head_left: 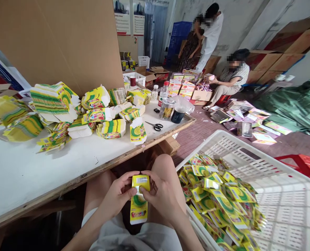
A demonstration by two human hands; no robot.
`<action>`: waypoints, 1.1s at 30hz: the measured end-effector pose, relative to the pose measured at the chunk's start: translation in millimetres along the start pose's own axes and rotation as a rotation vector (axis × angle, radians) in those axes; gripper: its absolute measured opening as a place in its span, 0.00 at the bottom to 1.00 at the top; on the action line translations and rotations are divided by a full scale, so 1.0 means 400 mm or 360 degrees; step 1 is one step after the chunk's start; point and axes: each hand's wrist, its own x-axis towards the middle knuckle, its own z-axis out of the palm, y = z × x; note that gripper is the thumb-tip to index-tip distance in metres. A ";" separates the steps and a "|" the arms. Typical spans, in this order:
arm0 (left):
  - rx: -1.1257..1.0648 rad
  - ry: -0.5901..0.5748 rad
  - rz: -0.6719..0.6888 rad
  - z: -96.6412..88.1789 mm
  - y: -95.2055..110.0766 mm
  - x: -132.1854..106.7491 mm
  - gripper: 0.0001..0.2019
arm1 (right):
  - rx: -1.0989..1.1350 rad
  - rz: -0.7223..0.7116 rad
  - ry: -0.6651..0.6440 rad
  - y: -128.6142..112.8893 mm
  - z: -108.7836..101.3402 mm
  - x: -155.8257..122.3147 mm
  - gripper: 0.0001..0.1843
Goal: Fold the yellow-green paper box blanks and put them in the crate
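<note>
Between my two hands, above my lap, is a small yellow-and-green carton (138, 210) with a barcode near its upper end. My left hand (117, 190) grips its left edge, thumb on the front and fingers at the top. On the other side my right hand (160, 193) pinches the right edge in the same way. White flaps show at the carton's lower end. A white plastic crate (288, 205) stands to my right, holding a heap of similar yellow cartons (223, 198). Bundles of flat yellow cartons (52, 101) lie on the white table (73, 170) ahead.
Black-handled scissors (157, 127), a dark mug (178, 115), a jar (167, 108) and bottles (163, 94) stand near the table's right end. A seated person (230, 76) handles pink boxes on the floor beyond. Two more people stand behind. A green tarp (296, 104) lies at right.
</note>
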 end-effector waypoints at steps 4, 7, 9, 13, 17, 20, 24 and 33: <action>0.0014 0.0018 -0.0004 0.012 0.001 0.001 0.24 | -0.0106 0.0064 0.0010 -0.011 0.011 0.002 0.22; 0.0018 0.0077 0.0009 0.020 0.004 0.005 0.24 | -0.0193 0.0157 0.0112 -0.013 0.022 0.004 0.21; 0.0018 0.0137 0.0002 0.017 0.009 0.008 0.24 | -0.0114 0.0144 0.0157 -0.009 0.022 0.004 0.22; 0.0008 0.0178 -0.0030 0.001 0.010 0.009 0.23 | 0.0422 -0.0039 0.0159 0.010 0.010 -0.002 0.17; 0.0000 0.0060 -0.0036 0.012 -0.012 0.013 0.22 | 0.0978 0.0128 0.0173 0.034 0.009 -0.010 0.16; 0.0188 0.0021 0.0197 0.025 -0.012 0.059 0.29 | 0.1276 0.0245 0.0434 0.051 -0.003 -0.010 0.17; 0.1003 0.0346 0.0908 -0.030 0.040 0.212 0.37 | 0.1847 0.0161 0.1150 0.073 -0.050 -0.012 0.20; 0.1761 0.0422 0.0915 -0.166 0.078 0.396 0.15 | 0.2112 0.0524 0.0851 0.107 0.032 -0.044 0.22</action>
